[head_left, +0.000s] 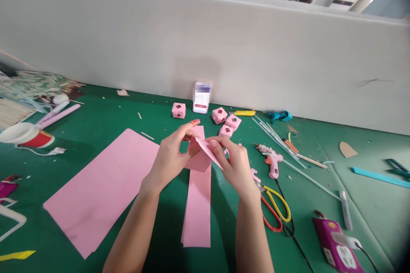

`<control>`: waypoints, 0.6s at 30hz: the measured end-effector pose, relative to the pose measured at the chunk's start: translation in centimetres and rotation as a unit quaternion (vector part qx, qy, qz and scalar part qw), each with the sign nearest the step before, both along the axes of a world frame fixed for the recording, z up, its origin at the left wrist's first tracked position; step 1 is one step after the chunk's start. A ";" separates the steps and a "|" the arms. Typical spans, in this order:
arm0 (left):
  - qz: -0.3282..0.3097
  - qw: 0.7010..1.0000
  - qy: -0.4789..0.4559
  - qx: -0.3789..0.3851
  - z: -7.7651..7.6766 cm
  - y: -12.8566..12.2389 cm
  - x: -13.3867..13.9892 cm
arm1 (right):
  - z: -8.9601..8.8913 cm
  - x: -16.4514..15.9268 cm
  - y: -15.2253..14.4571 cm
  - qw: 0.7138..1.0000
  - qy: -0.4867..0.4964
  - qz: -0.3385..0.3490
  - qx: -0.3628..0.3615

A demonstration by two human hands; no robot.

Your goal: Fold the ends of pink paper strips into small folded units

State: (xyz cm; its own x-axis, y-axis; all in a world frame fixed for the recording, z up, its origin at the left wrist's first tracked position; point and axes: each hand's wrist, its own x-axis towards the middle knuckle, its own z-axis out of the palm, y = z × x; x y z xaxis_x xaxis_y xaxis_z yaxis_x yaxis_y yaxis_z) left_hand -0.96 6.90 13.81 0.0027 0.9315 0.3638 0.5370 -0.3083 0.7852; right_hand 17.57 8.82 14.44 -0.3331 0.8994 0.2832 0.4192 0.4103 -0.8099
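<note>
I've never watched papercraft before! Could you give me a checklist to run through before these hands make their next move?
1. Folded paper piece held by left hand and right hand: ok.
2. Pink strips lying below the hands: ok.
3. Phone standing upright beyond them: ok.
4. Scissors out of the hands: ok, lying beside the right forearm.
5. Glue gun on a stand: not ok, it lies directly on the green table.
6. Glue gun hot: cannot tell.

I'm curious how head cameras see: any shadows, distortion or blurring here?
Throughout the head view: a soft shadow lies on the wall behind the phone; the wall's top edge bows; the phone is partly pixelated; the held pink paper looks clear.
</note>
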 end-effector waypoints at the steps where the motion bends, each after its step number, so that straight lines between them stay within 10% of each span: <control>1: 0.003 1.000 -0.002 0.001 0.0 0.0 0.0 | 0.0 0.0 0.0 1.000 -0.003 0.001 -0.002; 18: 0.119 0.987 -0.105 -0.030 -0.5 0.3 -0.4 | -0.7 -0.4 0.0 0.977 0.178 -0.117 0.012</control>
